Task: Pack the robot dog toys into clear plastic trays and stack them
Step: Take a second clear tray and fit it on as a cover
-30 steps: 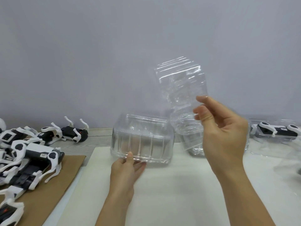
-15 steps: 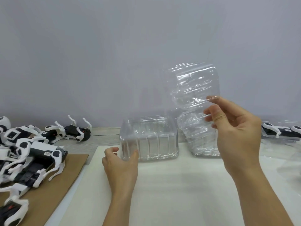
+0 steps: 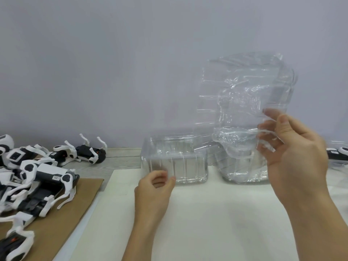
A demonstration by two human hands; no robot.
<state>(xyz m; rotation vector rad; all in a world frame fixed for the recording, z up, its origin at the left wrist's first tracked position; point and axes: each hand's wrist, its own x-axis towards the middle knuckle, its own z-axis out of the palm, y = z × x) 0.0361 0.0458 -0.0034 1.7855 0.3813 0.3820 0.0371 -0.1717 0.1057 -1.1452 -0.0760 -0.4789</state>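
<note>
Currently the right hand [image 3: 293, 153] pinches a clear moulded tray [image 3: 244, 102] by its lower right edge and holds it upright in the air, above a second stack of clear trays [image 3: 244, 172] on the white sheet [image 3: 216, 213] covering the tabletop. Left hand [image 3: 154, 187], fingers curled, grips the near left corner of a stack of clear plastic trays [image 3: 180, 162] resting on that sheet. Black-and-white robot dog toys [image 3: 37, 176] lie heaped at left, partly on brown cardboard [image 3: 62, 223].
</note>
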